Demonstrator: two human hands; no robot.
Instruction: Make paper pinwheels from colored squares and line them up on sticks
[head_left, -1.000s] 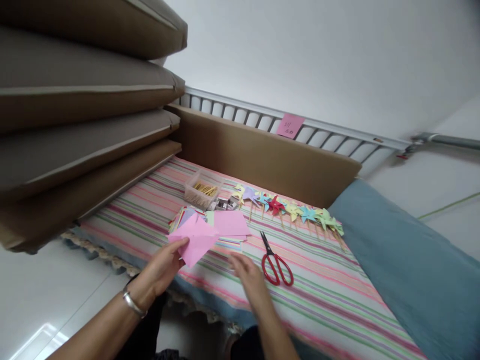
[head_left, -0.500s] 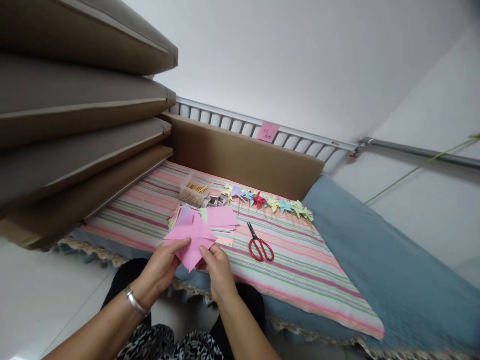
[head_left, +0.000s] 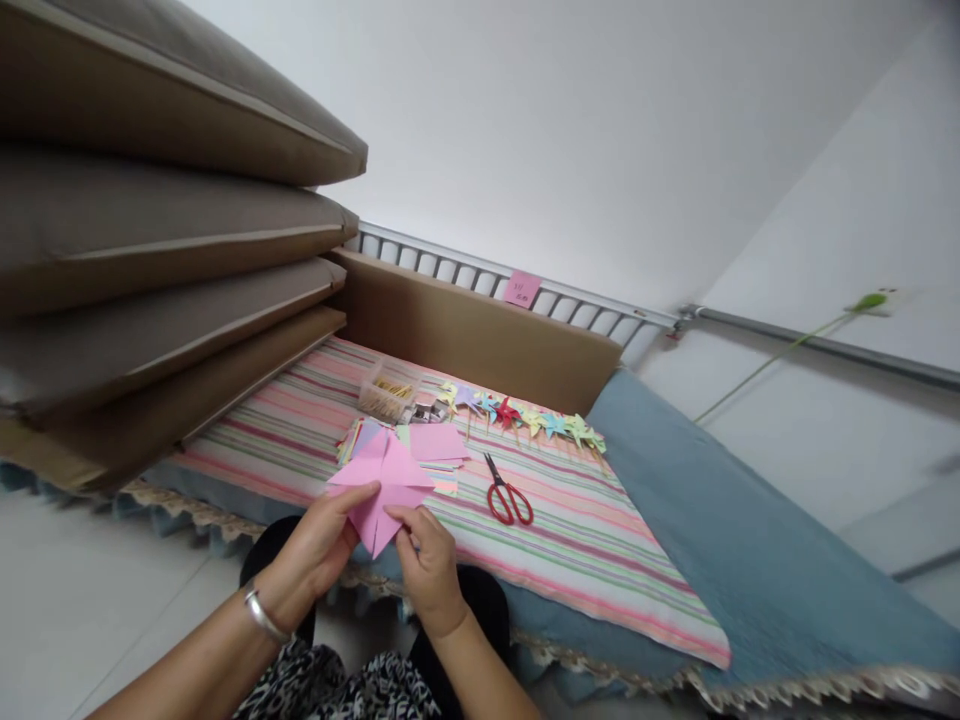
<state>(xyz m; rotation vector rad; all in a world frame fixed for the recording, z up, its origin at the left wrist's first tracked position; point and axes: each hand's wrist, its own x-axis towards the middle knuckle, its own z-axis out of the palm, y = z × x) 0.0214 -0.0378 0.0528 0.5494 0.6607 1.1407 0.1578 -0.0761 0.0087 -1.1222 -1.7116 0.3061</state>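
A pink paper square point(head_left: 382, 480) with slits cut in from its corners is held over the front edge of the striped cloth. My left hand point(head_left: 326, 535) pinches it from the left, thumb on top near the middle. With thumb and fingers, my right hand point(head_left: 426, 555) grips its lower right part. Just beyond the square lie a stack of coloured paper point(head_left: 349, 440) and a pink sheet point(head_left: 439, 442). Red-handled scissors point(head_left: 508, 495) rest to the right, blades pointing away from me.
A clear plastic box point(head_left: 388, 392) of small sticks stands behind the paper, beside small metallic items point(head_left: 429, 410). Several paper pinwheels point(head_left: 506, 412) on sticks form a row. Stacked brown cushions point(head_left: 285, 290) rise at left; a brown panel point(head_left: 480, 325) stands at the back.
My right thumb has moved inward across the pink square, and the slits show more plainly. The view has tilted and shifted slightly; the scissors and pinwheels lie as before.
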